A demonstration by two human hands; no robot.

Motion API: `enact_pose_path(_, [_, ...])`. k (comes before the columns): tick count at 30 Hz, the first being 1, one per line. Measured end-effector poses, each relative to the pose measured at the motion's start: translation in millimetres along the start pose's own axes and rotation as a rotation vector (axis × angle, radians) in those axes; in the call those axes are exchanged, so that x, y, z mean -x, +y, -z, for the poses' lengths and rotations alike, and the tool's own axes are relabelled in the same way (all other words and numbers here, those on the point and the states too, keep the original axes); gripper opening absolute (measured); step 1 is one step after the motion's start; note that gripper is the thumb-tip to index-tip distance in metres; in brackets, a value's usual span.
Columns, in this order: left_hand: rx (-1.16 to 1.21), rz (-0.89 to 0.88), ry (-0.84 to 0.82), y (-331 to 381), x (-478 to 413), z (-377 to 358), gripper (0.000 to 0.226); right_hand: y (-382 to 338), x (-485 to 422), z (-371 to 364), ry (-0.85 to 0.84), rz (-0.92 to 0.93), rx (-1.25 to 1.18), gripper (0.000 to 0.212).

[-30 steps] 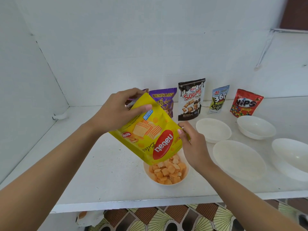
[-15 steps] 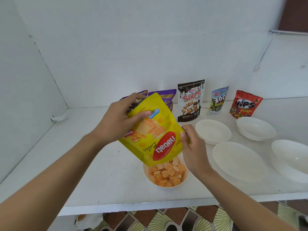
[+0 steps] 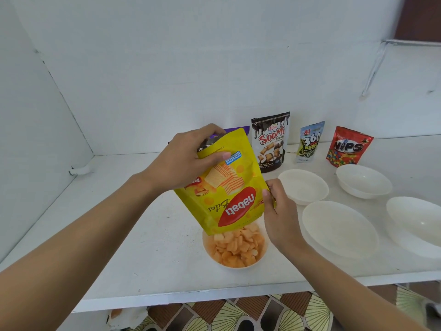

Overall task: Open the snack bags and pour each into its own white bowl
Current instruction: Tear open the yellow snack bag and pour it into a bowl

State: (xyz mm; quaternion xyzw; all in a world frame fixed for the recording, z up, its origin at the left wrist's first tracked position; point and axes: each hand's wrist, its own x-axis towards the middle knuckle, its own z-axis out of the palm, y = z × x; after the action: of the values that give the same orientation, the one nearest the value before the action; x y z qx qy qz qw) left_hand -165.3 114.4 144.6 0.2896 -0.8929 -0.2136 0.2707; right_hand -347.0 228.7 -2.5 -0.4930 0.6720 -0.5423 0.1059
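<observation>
Left forearm (image 3: pixel 83 247) and right forearm (image 3: pixel 346 278): both bare along all the length in view, slim, smooth, tapering to narrow wrists. Left hand (image 3: pixel 183 161) and right hand (image 3: pixel 279 213): bare as well, with long, slender fingers and knuckles faintly creased. Nails cut short and rounded with a slight natural gloss, seen plainest on the left thumbnail (image 3: pixel 226 155).

White painted walls (image 3: pixel 214 56) meeting in a corner, white surface (image 3: pixel 143 259), brown-and-cream fan-patterned floor (image 3: pixel 238 316), soft even daylight
</observation>
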Motion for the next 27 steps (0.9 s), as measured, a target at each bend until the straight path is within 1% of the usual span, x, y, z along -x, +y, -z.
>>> enact_pose_path(5, [-0.012,-0.037,0.026,5,-6,2,0.040,-2,-1,2,0.038,0.032,-0.002,0.024])
enact_pose_path(9, [-0.025,-0.050,0.017,4,-8,-1,0.027,0,0,1,-0.025,0.042,0.014,0.024])
enact_pose_path(14, [-0.009,-0.057,0.055,5,-7,-2,0.034,1,-3,4,0.031,0.055,-0.006,0.023])
enact_pose_path(18, [-0.016,-0.094,0.112,12,-9,6,0.031,-5,-5,6,0.069,0.101,-0.049,0.021])
enact_pose_path(21, [-0.032,-0.095,0.042,8,-5,-1,0.023,1,-2,4,0.007,0.066,0.005,0.022])
enact_pose_path(23, [-0.022,-0.061,-0.010,3,-2,-9,0.021,6,1,2,-0.027,0.049,0.006,0.024])
enact_pose_path(25, [0.004,-0.035,-0.004,1,-2,-11,0.023,9,2,1,-0.031,0.048,-0.002,0.025])
enact_pose_path(27, [0.019,-0.048,0.034,2,-4,-6,0.021,7,0,2,-0.010,0.056,-0.006,0.022])
